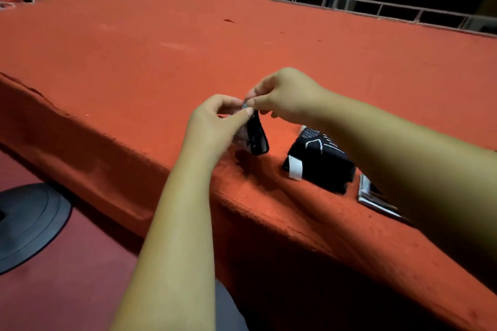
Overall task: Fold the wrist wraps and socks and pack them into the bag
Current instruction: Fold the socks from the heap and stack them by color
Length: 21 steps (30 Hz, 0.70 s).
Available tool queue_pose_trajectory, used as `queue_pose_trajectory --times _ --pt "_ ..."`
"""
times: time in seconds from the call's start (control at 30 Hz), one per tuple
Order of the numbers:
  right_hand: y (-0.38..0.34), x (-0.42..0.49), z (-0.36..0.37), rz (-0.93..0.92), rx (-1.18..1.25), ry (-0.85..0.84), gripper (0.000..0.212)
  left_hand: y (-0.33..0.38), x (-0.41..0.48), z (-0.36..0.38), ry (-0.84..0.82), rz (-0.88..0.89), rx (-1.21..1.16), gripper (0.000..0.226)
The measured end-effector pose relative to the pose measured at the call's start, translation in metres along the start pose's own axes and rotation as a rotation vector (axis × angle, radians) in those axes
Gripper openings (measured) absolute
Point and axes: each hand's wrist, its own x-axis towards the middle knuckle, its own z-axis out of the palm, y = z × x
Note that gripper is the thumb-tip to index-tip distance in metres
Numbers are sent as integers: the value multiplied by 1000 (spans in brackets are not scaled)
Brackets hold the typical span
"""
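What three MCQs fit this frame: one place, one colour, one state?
1. Where does the folded black fabric bundle with white markings lie?
A. on a chair
B. on the orange-red cloth-covered table, near its front edge
C. inside a box

2. What colour is the bundle's tag?
A. white
B. yellow
C. green

3. How is the small black fabric piece held?
A. lying flat, untouched
B. by one hand only
C. pinched at its top by the left hand and right hand, hanging

Answers:
1 B, it rests on the cloth by the edge.
2 A, the strip reads white against the black.
3 C, both hands' fingertips meet at its top.
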Motion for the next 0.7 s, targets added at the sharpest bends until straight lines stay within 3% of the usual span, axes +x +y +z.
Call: queue_pose_trajectory --times 0.17,0.4,0.5,0.63,0.7 --pt "5 -75 -21 52 176 73 10 23 -46 10 -158 14 -94 18" --pt "22 -181 -39 90 233 158 27 61 -114 35 -231 143 -43 8" --pt "32 -227 -48 132 146 198 31 70 -136 56 -264 221 69 10" --pt "51 -280 -52 254 -32 209 14 82 -167 91 -293 288 116 18" --pt "63 -303 -51 301 -114 263 18 86 -182 107 -316 301 145 22"
